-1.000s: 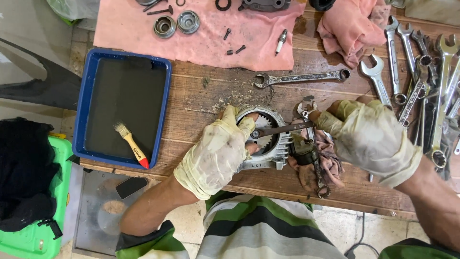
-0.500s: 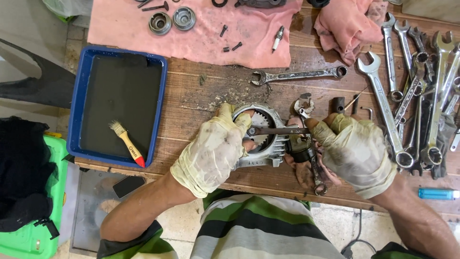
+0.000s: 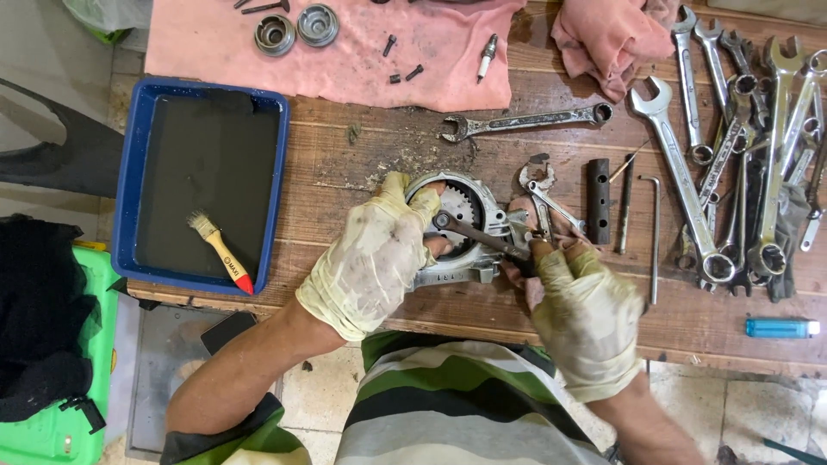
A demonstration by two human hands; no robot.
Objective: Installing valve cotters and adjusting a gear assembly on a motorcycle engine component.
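— What have the hands got?

— My left hand [image 3: 372,263] is clamped over the round metal housing [image 3: 465,226] at the wooden bench's [image 3: 362,164] front edge, fingers curled on its rim. My right hand [image 3: 586,314] is closed on the handle of a wrench [image 3: 478,234] whose head sits at the housing's centre.

— Around them?

— Spanners [image 3: 732,146] right, blue tray [image 3: 129,172] with brush [image 3: 220,251] left, pink cloth [image 3: 345,52] behind.

Blue tray [image 3: 129,172] of dark liquid on the left, paintbrush [image 3: 221,251] lying in it; pink cloth [image 3: 345,52] up top carrying bolts and round parts; spanners [image 3: 741,146] fanned out right; blue lighter [image 3: 780,327] near the worktop [image 3: 362,155] edge.
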